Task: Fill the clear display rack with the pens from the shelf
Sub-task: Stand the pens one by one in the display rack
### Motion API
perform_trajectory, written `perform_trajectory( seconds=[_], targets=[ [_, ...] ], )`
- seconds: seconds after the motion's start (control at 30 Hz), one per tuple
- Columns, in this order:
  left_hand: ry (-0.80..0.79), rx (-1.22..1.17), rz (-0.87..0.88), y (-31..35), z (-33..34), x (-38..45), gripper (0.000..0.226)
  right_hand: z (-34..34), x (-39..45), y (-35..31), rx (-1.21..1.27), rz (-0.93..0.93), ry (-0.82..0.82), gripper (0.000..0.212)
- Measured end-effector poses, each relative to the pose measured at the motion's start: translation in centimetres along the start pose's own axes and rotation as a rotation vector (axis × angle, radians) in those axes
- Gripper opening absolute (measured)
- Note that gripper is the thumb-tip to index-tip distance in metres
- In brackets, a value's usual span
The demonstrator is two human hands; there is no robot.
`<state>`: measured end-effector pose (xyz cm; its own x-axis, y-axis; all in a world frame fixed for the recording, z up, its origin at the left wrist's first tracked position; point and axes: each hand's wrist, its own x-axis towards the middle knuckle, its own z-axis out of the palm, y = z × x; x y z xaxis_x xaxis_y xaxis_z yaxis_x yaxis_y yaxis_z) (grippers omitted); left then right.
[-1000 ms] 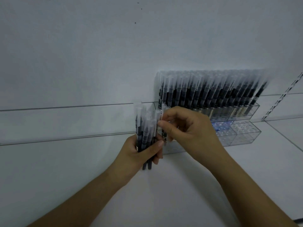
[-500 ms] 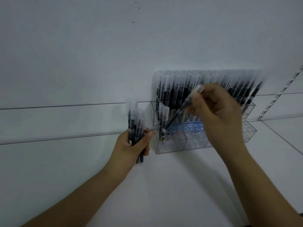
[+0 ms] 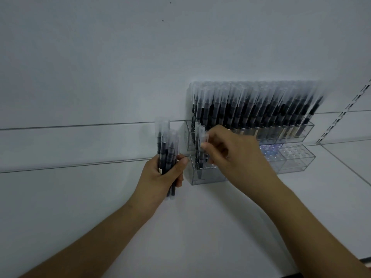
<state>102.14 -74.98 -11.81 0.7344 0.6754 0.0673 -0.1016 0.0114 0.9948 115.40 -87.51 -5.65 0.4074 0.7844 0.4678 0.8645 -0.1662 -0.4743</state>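
Head view of a two-tier clear acrylic display rack standing on a white shelf against a white back panel. The upper tier is packed along its width with upright black pens under frosted caps, while the lower tier holds only a few pens at its left end; its remaining sockets to the right show as vacant round holes, so the filling is judged to proceed from left to right along this front row. The left hand is wrapped around a bundle of capped pens, fingers and thumb curled about their barrels, and holds them upright just beside the rack's left wall, apparently as a ready supply within short reach of the working hand. The right hand pinches the cap end of a single pen between thumb and fingertips; the pen stands nearly vertical with its lower end inside the lower tier's left compartment, next to those already seated. Gripping it high on the cap probably keeps the fingers clear of the neighbouring pens while the tip is guided into a socket. Whether it is fully seated cannot be told. A slotted metal upright runs along the panel at far right.
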Motion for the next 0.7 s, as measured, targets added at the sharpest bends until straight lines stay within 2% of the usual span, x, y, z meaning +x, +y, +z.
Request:
perform_trajectory(
  seconds=[0.17,0.3,0.37,0.47,0.6,0.7],
  targets=[
    [-0.027,-0.004,-0.007,0.1,-0.2,-0.1,0.021,-0.1,-0.3,0.2,-0.013,0.071,0.051,0.031],
    [-0.153,-0.022,0.004,0.3,-0.2,-0.3,0.014,-0.6,-1.0,-0.8,0.077,0.017,0.218,0.032],
    [-0.236,-0.013,0.028,0.2,-0.3,-0.5,0.014,-0.3,-1.2,-1.3,0.092,-0.039,0.154,0.032],
    [-0.356,0.022,0.057,0.0,-0.4,-0.7,0.025,0.7,-1.5,-1.5,0.089,-0.111,0.015,0.033],
    [-0.419,0.096,0.039,0.1,-0.3,-0.9,0.025,0.5,-2.0,-1.5,0.268,0.039,-0.032,0.009],
    [-0.428,0.130,0.034,0.2,-0.3,-0.9,0.031,-0.9,-2.1,-1.6,0.414,0.114,0.006,0.002]
  ],
)
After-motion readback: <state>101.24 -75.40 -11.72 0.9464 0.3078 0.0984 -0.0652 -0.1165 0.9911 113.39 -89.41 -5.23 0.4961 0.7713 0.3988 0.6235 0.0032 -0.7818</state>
